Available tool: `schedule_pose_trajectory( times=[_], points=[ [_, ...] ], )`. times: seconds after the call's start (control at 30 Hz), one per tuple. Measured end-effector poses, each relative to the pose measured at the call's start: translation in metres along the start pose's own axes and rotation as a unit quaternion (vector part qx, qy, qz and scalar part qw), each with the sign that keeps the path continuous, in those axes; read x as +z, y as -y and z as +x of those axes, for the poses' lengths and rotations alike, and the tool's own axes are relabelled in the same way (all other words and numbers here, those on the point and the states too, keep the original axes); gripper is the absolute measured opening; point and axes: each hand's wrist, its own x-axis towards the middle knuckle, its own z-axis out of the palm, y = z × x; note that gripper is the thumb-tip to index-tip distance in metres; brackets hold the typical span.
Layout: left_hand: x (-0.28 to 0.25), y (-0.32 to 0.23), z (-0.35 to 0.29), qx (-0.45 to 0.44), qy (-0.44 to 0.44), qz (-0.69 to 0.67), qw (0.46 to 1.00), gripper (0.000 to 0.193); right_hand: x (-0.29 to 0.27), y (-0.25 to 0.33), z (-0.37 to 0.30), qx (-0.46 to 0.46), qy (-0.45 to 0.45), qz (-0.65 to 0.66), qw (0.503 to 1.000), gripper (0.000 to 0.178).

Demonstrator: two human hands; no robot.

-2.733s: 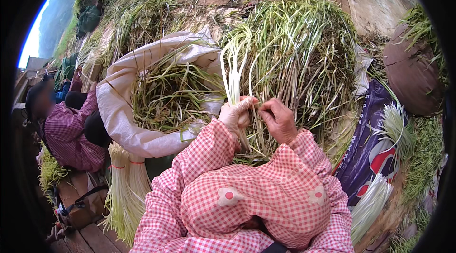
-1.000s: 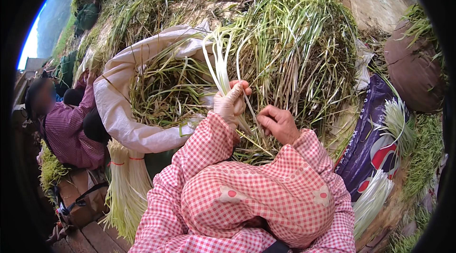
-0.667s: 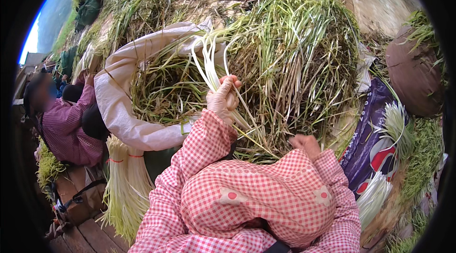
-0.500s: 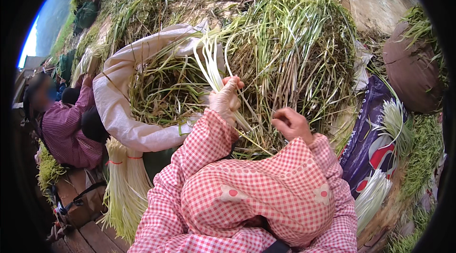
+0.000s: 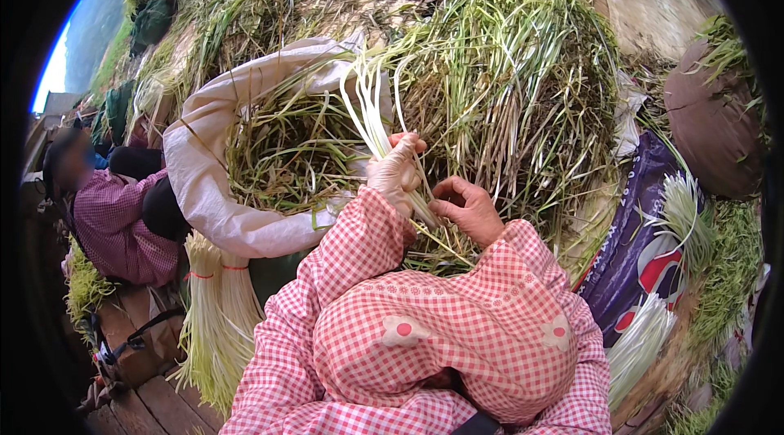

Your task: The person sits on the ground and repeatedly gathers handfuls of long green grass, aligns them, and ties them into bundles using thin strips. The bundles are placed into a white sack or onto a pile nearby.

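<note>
My left hand point(image 5: 394, 169), which seems to wear a thin pale glove, is closed around a small bunch of white chive-like stalks point(image 5: 367, 108). The bunch leans up and to the left, with its lower ends sticking out below the fist. My right hand point(image 5: 469, 210) is beside those lower ends, thumb and forefinger closed in a pinch at them. Just beyond both hands lies a wide heap of green and brownish stalks point(image 5: 498, 92). Left of the bunch stands a white sack point(image 5: 196, 149) with a rolled rim, holding loose leaves and stalks.
Tied bundles of pale stalks point(image 5: 212, 321) stand at the left. At the right, more pale bundles point(image 5: 641, 345) rest by a purple printed sack point(image 5: 625, 231). A brown rounded sack point(image 5: 710, 124) is farther right. A person in a checked sleeve point(image 5: 122, 223) sits at the left.
My right hand has moved left to the lower ends of the bunch. The left hand keeps its hold, shifted slightly right. The person at left has drawn an arm back.
</note>
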Motion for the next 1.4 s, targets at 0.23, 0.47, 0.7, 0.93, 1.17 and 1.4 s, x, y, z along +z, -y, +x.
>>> schedule_pose_trajectory(
  times=[0.23,0.47,0.7,0.93,1.17,1.4],
  points=[
    [0.0,-0.004,-0.003,-0.003,0.002,-0.008,1.0,0.012,-0.004,-0.004,-0.001,0.004,-0.01,0.035,0.999,0.008],
    [0.001,0.003,-0.007,-0.048,0.124,0.061,0.989,0.016,-0.014,0.005,-0.004,0.019,0.038,0.133,0.99,0.015],
    [0.002,0.011,-0.006,-0.07,0.143,0.038,0.986,0.018,-0.02,0.008,-0.011,0.078,0.021,0.208,0.975,0.018],
    [-0.003,0.004,-0.004,-0.086,0.196,-0.008,0.977,0.018,-0.02,0.006,-0.013,0.095,0.055,0.24,0.965,0.02],
    [-0.002,0.003,-0.004,-0.082,0.207,0.021,0.975,0.019,-0.021,0.001,-0.013,0.087,0.044,0.255,0.962,0.02],
    [-0.002,0.011,-0.006,-0.042,0.173,0.068,0.982,0.018,-0.019,0.002,-0.013,-0.008,-0.018,0.156,0.988,0.011]
  ],
)
